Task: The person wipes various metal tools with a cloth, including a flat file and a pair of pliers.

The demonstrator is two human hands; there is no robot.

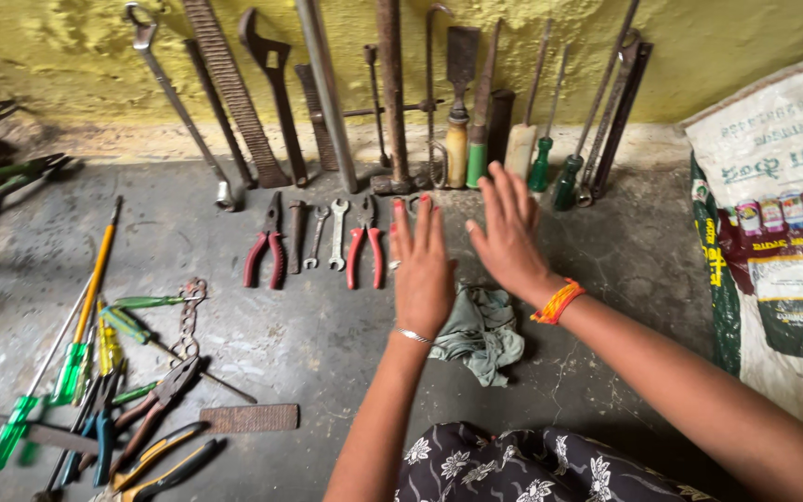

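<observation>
Fingers of both hands are stretching out flat and spread, gripping nothing, over the grey floor [606, 242]. The left hand [423, 270] is hovering beside the right hand [510, 237]. A crumpled green rag [480, 333] is lying just below the palms, nearer the wrists than the fingertips. Red-handled pliers [364, 253] are lying just left of the left fingertips.

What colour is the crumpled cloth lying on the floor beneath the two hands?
Pale grey-green cloth, clearest in the head view.
</observation>
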